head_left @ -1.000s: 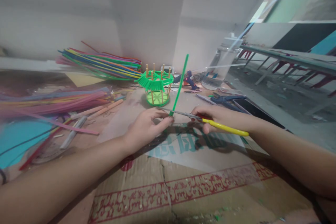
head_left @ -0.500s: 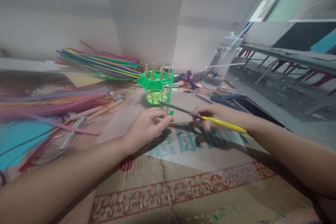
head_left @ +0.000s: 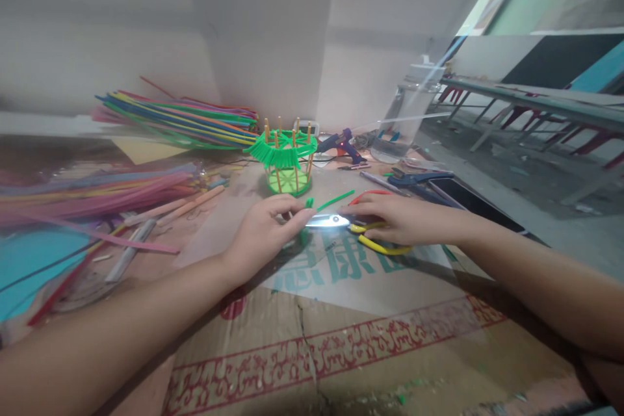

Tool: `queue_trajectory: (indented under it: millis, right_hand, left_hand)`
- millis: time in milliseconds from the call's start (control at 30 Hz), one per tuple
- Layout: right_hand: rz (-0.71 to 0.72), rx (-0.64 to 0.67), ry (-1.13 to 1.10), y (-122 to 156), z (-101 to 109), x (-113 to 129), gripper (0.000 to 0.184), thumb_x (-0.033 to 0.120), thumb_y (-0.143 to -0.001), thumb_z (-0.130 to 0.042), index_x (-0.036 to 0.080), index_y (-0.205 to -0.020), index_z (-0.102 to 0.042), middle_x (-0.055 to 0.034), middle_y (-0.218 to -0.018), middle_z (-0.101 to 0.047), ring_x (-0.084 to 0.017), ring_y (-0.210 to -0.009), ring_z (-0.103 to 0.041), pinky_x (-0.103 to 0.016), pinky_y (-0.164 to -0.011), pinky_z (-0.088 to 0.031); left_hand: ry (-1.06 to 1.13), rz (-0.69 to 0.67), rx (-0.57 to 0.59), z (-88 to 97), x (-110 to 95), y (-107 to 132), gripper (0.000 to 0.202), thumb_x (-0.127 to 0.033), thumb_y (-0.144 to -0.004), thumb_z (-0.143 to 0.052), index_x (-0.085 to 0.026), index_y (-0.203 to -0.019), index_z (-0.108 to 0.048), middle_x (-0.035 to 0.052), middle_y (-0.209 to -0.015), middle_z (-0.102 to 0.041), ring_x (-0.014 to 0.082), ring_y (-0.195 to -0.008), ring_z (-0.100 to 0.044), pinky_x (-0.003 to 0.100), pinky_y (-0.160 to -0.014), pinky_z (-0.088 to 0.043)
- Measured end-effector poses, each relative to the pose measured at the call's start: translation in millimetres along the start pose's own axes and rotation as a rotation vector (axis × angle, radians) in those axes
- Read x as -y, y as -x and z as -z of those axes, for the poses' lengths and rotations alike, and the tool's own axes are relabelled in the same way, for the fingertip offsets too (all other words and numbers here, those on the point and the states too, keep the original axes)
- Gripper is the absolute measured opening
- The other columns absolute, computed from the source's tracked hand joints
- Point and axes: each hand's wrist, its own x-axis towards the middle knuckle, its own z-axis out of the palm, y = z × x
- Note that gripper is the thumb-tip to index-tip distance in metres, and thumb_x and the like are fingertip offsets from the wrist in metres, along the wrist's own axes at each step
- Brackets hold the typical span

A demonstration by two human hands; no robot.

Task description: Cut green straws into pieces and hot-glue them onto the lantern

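My left hand (head_left: 273, 226) is closed in a pinch on short green pipe cleaner pieces (head_left: 309, 203). My right hand (head_left: 404, 216) has its fingers around the handles of a pair of scissors (head_left: 327, 221), low over the white sheet. The blades point left, their tips by my left fingertips; yellow handle loops show below the right fingers. A single green pipe cleaner strip (head_left: 336, 199) lies just beyond the blades. Behind both hands stands a round green frame (head_left: 288, 179) with upright wooden sticks and a fringed green pipe cleaner band around its upper part.
A bundle of coloured pipe cleaners (head_left: 180, 120) lies at the back left, with pink ones (head_left: 112, 198) nearer. A glue gun (head_left: 344, 145) rests behind the frame. Pliers (head_left: 419, 179), a dark phone-like slab (head_left: 475, 205) and a clear container (head_left: 407, 114) stand or lie to the right.
The scissors have swung from a raised slant to lying nearly level, with the blades lower near my left fingers. A loose green strip now shows beyond the blades.
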Motion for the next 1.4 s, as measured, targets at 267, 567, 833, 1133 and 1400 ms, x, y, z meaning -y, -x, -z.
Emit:
queue_trajectory:
  millis: [267,567,833,1133,1400]
  right_hand:
    - [-0.134,-0.282,0.210,-16,-3,-8,0.030,0.031,-0.094,-0.051,0.019,-0.113,-0.071,-0.0091,-0.098,-0.073,-0.021,-0.083,-0.064,-0.031,-0.072,-0.044]
    - [-0.042,-0.187,0.380,-62,-19,-3,0.026,0.025,-0.092,-0.051,0.022,-0.106,-0.073,-0.0061,-0.079,-0.073,-0.018,-0.065,-0.061,-0.027,-0.058,-0.032]
    - [-0.127,-0.570,0.317,-52,-21,-3,0.023,0.027,-0.092,-0.049,0.017,-0.101,-0.067,-0.0070,-0.081,-0.071,-0.020,-0.071,-0.063,-0.029,-0.063,-0.037]
    - [-0.150,-0.689,-0.818,-60,-32,27,0.043,0.033,-0.076,-0.074,0.020,-0.114,-0.057,-0.0010,-0.079,-0.074,-0.015,-0.067,-0.066,-0.027,-0.060,-0.050]
    - [-0.183,-0.622,-0.758,-66,-37,29,0.020,0.029,-0.075,-0.070,0.015,-0.089,-0.073,-0.0014,-0.075,-0.071,-0.011,-0.061,-0.059,-0.025,-0.059,-0.048]
  left_hand:
    - [0.020,0.104,0.024,0.2,-3,-5,0.029,-0.037,-0.090,-0.055,-0.018,-0.076,-0.071,0.0016,-0.074,-0.070,0.0169,-0.073,-0.061,0.026,-0.067,-0.045]
    - [0.064,0.127,0.010,-1.4,-1,-6,0.026,-0.036,-0.085,-0.060,-0.017,-0.072,-0.071,0.0015,-0.072,-0.071,0.0166,-0.071,-0.062,0.024,-0.064,-0.047]
    - [0.173,0.239,-0.008,-2.6,2,-6,0.022,-0.038,-0.082,-0.065,-0.017,-0.080,-0.072,0.0024,-0.077,-0.073,0.0174,-0.072,-0.065,0.026,-0.065,-0.050]
    - [0.194,0.244,0.030,-1.3,2,-6,0.025,-0.039,-0.085,-0.060,-0.016,-0.079,-0.069,0.0019,-0.072,-0.069,0.0158,-0.068,-0.061,0.025,-0.063,-0.047]
    - [0.168,0.272,0.051,-2.3,0,-6,0.027,-0.041,-0.082,-0.063,-0.016,-0.081,-0.072,0.0023,-0.076,-0.072,0.0167,-0.070,-0.063,0.025,-0.064,-0.047]
